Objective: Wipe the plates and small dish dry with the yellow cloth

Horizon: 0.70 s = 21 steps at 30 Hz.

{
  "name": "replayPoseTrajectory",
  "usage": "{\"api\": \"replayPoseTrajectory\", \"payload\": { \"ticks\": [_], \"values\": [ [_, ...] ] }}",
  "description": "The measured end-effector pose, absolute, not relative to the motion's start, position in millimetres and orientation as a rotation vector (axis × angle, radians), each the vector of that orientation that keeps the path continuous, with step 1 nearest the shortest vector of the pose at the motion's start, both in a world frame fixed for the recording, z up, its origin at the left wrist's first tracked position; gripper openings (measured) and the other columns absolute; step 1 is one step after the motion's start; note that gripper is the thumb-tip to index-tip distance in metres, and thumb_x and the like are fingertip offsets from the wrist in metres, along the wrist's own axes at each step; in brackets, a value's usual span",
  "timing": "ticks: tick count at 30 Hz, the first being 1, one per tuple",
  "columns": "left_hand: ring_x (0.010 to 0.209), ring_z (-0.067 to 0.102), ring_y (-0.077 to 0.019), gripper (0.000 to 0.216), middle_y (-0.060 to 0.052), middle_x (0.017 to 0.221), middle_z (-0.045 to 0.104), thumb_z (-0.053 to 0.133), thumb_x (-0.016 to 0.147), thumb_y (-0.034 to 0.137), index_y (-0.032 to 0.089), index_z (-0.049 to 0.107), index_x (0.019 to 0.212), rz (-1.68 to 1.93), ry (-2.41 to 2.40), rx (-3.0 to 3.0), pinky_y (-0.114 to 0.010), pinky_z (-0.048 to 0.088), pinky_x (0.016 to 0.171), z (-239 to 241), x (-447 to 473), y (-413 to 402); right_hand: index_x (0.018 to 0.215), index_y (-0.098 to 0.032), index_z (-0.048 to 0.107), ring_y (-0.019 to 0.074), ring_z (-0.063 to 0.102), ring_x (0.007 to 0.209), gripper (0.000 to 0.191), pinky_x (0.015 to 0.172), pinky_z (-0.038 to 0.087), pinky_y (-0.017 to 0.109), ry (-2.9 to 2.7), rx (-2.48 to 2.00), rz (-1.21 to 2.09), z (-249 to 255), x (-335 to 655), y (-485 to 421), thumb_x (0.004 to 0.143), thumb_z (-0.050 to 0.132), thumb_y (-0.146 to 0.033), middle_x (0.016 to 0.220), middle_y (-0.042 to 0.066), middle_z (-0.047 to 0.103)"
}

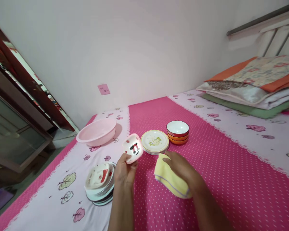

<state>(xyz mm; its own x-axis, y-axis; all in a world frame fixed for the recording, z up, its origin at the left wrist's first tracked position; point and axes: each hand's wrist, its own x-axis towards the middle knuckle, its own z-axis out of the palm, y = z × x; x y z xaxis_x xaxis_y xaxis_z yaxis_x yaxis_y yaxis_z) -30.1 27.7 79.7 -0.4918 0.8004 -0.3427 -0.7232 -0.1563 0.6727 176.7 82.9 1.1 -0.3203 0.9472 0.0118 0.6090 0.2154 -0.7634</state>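
Note:
My left hand is closed on a small white square dish with red dots and a black cat print, held tilted above the bed. My right hand grips a folded yellow cloth just right of the dish. Beyond the hands lie a short stack of cream plates with a green pattern and a stack of red and orange bowls. A pile of mixed plates and dishes sits left of my left wrist.
A pink plastic basin stands at the bed's far left corner. The bed has a pink dotted sheet with floral borders. Folded blankets and a pillow lie at the far right. A dark wooden cabinet stands to the left.

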Motion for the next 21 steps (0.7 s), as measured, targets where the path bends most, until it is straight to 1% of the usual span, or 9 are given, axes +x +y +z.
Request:
{"api": "replayPoseTrajectory", "payload": {
  "ticks": [3, 6, 8, 10, 13, 15, 17, 19, 21],
  "values": [
    [0.053, 0.060, -0.0130, 0.022, 0.001, 0.068, 0.065, 0.054, 0.069, -0.002, 0.017, 0.059, 0.080, 1.815, 0.983, 0.032, -0.021, 0.046, 0.047, 64, -22, 42, 0.136, -0.016, 0.066, 0.0308, 0.062, 0.129, 0.042, 0.108, 0.043, 0.042, -2.025, -1.401, 0.910, -6, 175, 88, 0.098, 0.051, -0.029, 0.141, 0.016, 0.067],
    [0.066, 0.069, -0.0216, 0.014, -0.004, 0.078, 0.072, 0.057, 0.079, 0.010, 0.017, 0.064, 0.089, 1.787, 0.952, -0.029, -0.034, 0.057, 0.058, 50, -23, 45, 0.135, -0.017, 0.066, 0.0304, 0.063, 0.128, 0.041, 0.106, 0.044, 0.042, -2.041, -1.334, 0.890, -6, 172, 91, 0.099, 0.052, -0.028, 0.140, 0.016, 0.068],
    [0.072, 0.072, -0.0245, 0.014, -0.007, 0.083, 0.075, 0.059, 0.086, 0.019, 0.017, 0.068, 0.095, 1.765, 0.884, -0.061, -0.042, 0.060, 0.066, 41, -27, 44, 0.129, -0.018, 0.069, 0.0305, 0.066, 0.122, 0.036, 0.102, 0.046, 0.041, -2.059, -1.304, 0.865, -3, 168, 91, 0.099, 0.052, -0.029, 0.133, 0.016, 0.071],
    [0.081, 0.073, -0.0277, 0.021, -0.009, 0.089, 0.077, 0.059, 0.091, 0.027, 0.017, 0.071, 0.105, 1.755, 0.784, -0.078, -0.051, 0.061, 0.077, 32, -32, 40, 0.121, -0.018, 0.071, 0.0298, 0.068, 0.117, 0.031, 0.100, 0.047, 0.040, -2.081, -1.280, 0.841, 0, 162, 88, 0.100, 0.051, -0.029, 0.126, 0.016, 0.074],
    [0.097, 0.074, -0.0339, 0.033, -0.014, 0.101, 0.079, 0.056, 0.097, 0.036, 0.017, 0.072, 0.119, 1.739, 0.652, -0.066, -0.062, 0.057, 0.090, 23, -39, 35, 0.123, -0.019, 0.069, 0.0295, 0.068, 0.118, 0.028, 0.100, 0.046, 0.039, -2.112, -1.292, 0.819, 0, 151, 85, 0.097, 0.057, -0.023, 0.126, 0.015, 0.074],
    [0.101, 0.073, -0.0352, 0.035, -0.015, 0.106, 0.079, 0.053, 0.099, 0.038, 0.017, 0.072, 0.121, 1.747, 0.633, -0.066, -0.063, 0.056, 0.091, 19, -41, 33, 0.125, -0.017, 0.068, 0.0306, 0.066, 0.119, 0.034, 0.100, 0.046, 0.040, -2.124, -1.351, 0.752, -2, 146, 84, 0.091, 0.066, -0.017, 0.127, 0.015, 0.072],
    [0.098, 0.074, -0.0334, 0.033, -0.015, 0.105, 0.079, 0.052, 0.101, 0.036, 0.017, 0.073, 0.117, 1.774, 0.666, -0.089, -0.058, 0.058, 0.088, 16, -42, 32, 0.118, -0.016, 0.067, 0.0305, 0.065, 0.117, 0.033, 0.099, 0.045, 0.039, -2.107, -1.398, 0.607, 1, 145, 84, 0.085, 0.071, -0.012, 0.124, 0.015, 0.072],
    [0.093, 0.075, -0.0307, 0.028, -0.013, 0.101, 0.080, 0.052, 0.101, 0.033, 0.017, 0.074, 0.109, 1.802, 0.700, -0.129, -0.054, 0.059, 0.085, 15, -43, 32, 0.104, -0.016, 0.066, 0.0278, 0.065, 0.107, 0.020, 0.091, 0.046, 0.036, -2.055, -1.433, 0.472, 9, 148, 82, 0.085, 0.071, -0.012, 0.112, 0.013, 0.072],
    [0.088, 0.075, -0.0279, 0.025, -0.011, 0.096, 0.081, 0.053, 0.100, 0.030, 0.018, 0.075, 0.103, 1.821, 0.711, -0.161, -0.051, 0.059, 0.083, 13, -43, 33, 0.092, -0.019, 0.062, 0.0234, 0.065, 0.091, 0.007, 0.078, 0.044, 0.032, -2.030, -1.479, 0.475, 21, 151, 75, 0.089, 0.067, -0.015, 0.095, 0.007, 0.070]
  ]
}}
